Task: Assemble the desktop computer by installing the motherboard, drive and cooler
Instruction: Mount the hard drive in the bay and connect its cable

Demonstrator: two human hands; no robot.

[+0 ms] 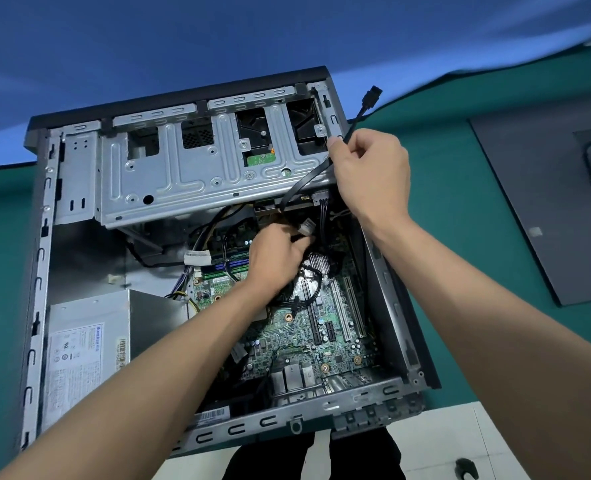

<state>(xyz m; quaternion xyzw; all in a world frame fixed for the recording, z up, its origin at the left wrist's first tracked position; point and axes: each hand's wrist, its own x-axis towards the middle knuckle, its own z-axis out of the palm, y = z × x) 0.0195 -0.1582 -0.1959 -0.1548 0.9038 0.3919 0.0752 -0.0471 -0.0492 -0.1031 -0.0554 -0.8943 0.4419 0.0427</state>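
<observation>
Green mat [460, 216]; cable [351, 128] between right fingers [339, 145]

- The power supply [89, 344] carries a white label [79, 355] with a blue heading, fine print, certification marks and a barcode; all of it is too blurred to read.
- A barcode sticker [212, 415] at the case's near edge is too small to read.
- No other text is legible.

A green mat [460, 216] covers the table; a dark panel [543, 209] lies flat at the right, against a blue backdrop [148, 46].
</observation>
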